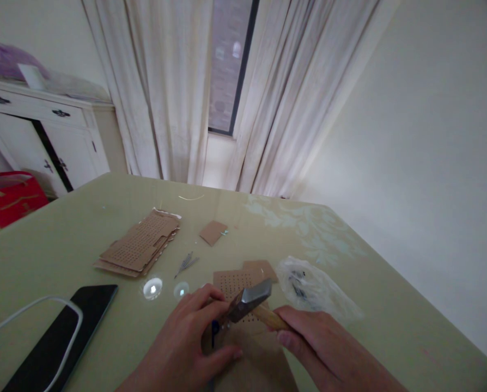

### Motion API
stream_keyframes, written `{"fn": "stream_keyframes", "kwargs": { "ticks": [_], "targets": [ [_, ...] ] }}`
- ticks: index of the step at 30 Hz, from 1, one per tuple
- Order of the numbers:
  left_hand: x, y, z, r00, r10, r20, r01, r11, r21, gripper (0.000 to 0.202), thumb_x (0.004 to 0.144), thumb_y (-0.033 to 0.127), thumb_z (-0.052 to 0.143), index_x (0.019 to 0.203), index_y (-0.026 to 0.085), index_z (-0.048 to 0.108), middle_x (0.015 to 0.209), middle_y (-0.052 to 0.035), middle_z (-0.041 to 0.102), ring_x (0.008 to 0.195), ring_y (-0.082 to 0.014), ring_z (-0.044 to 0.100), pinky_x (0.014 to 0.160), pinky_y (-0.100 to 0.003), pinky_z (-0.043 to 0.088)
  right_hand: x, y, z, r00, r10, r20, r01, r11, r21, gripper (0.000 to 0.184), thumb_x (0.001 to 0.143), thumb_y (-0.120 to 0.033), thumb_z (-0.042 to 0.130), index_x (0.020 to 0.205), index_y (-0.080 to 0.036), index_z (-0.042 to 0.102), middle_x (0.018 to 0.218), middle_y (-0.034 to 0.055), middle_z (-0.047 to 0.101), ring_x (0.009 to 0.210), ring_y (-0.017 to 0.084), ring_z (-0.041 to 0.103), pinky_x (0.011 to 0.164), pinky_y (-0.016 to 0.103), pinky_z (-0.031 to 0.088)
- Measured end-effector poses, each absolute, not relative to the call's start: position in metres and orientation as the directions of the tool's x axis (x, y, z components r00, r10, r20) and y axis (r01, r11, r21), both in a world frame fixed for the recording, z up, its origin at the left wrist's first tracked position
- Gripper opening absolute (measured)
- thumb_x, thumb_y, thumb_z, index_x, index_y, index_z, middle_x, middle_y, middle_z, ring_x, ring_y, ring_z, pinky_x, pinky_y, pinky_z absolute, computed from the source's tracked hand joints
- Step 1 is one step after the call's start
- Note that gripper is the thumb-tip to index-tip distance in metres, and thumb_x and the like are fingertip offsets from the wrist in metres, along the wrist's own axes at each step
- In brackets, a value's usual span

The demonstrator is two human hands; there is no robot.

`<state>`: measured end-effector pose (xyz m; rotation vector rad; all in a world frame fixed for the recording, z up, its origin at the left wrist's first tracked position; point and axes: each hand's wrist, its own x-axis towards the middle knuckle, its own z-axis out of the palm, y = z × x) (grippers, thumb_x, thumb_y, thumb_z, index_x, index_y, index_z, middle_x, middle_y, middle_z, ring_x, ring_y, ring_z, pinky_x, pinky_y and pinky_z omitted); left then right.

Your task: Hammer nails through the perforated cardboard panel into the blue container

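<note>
My right hand [312, 340] grips the wooden handle of a hammer [249, 302], whose steel head hangs over a perforated brown cardboard piece [235, 283]. My left hand [190, 337] rests on the cardboard beside the hammer head, fingers pinched together around something small and dark that I cannot make out. Both hands are at the table's near edge.
A stack of perforated cardboard sheets [139, 247] lies to the left. A small cardboard square [213, 232], loose nails [186, 264] and a clear plastic bag [315, 288] lie on the green table [84, 228]. A dark phone [61, 335] with a white cable [31, 310] sits near left.
</note>
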<state>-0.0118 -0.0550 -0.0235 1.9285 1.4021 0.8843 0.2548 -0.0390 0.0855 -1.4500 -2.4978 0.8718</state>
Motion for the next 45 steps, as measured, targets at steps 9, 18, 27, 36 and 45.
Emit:
{"fn": "stream_keyframes", "kwargs": {
  "ticks": [9,18,27,36,45],
  "targets": [
    [-0.02,-0.048,-0.026,0.094,0.961,0.258,0.47,-0.272,0.84,0.028,0.094,0.04,0.08,0.121,0.031,0.083,0.121,-0.0048,0.076,0.095,-0.0207,0.073,0.078,-0.027,0.059,0.271,-0.022,0.062,-0.453,0.889,-0.072,0.453,0.16,-0.877,0.044,0.112,-0.061,0.055,0.106,-0.021,0.072,0.08,0.0012,0.062,0.067,0.016,0.057,0.057,0.025,0.044],
    [-0.085,0.001,-0.074,-0.357,0.906,0.229,0.765,0.143,0.627,0.037,0.101,0.046,0.05,0.108,0.022,0.078,0.115,-0.011,0.08,0.108,-0.0331,0.075,0.094,-0.044,0.055,0.279,0.018,-0.012,-0.289,0.949,-0.128,-0.363,-0.232,-0.902,0.042,0.092,-0.057,0.088,0.098,-0.019,0.073,0.064,-0.0098,0.044,0.043,0.003,0.021,0.035,0.013,0.028],
    [-0.091,0.0,-0.085,-0.354,0.922,0.157,0.847,0.245,0.472,0.028,0.099,0.041,0.042,0.089,0.025,0.063,0.099,-0.0124,0.073,0.095,-0.0319,0.072,0.086,-0.043,0.052,0.292,0.017,-0.03,-0.298,0.937,-0.185,-0.452,-0.309,-0.837,0.041,0.091,-0.056,0.09,0.099,-0.02,0.071,0.064,-0.0111,0.042,0.044,0.003,0.016,0.034,0.012,0.03],
    [-0.081,-0.008,-0.062,-0.323,0.921,0.218,0.818,0.156,0.554,0.042,0.105,0.051,0.039,0.114,0.02,0.066,0.102,-0.0119,0.075,0.09,-0.0303,0.073,0.081,-0.042,0.058,0.283,0.006,-0.023,-0.35,0.916,-0.195,-0.461,-0.349,-0.816,0.039,0.095,-0.057,0.086,0.102,-0.02,0.074,0.064,-0.0107,0.044,0.042,0.003,0.02,0.033,0.012,0.032],
    [-0.019,-0.049,-0.034,-0.01,0.954,0.301,0.403,-0.271,0.874,0.017,0.107,0.04,0.066,0.099,0.028,0.075,0.086,0.0015,0.076,0.075,-0.0147,0.074,0.064,-0.018,0.06,0.275,0.002,-0.029,-0.353,0.906,-0.236,-0.426,-0.379,-0.821,0.045,0.093,-0.06,0.086,0.105,-0.018,0.075,0.064,-0.0103,0.045,0.041,0.003,0.023,0.033,0.013,0.032]
  ]
}}
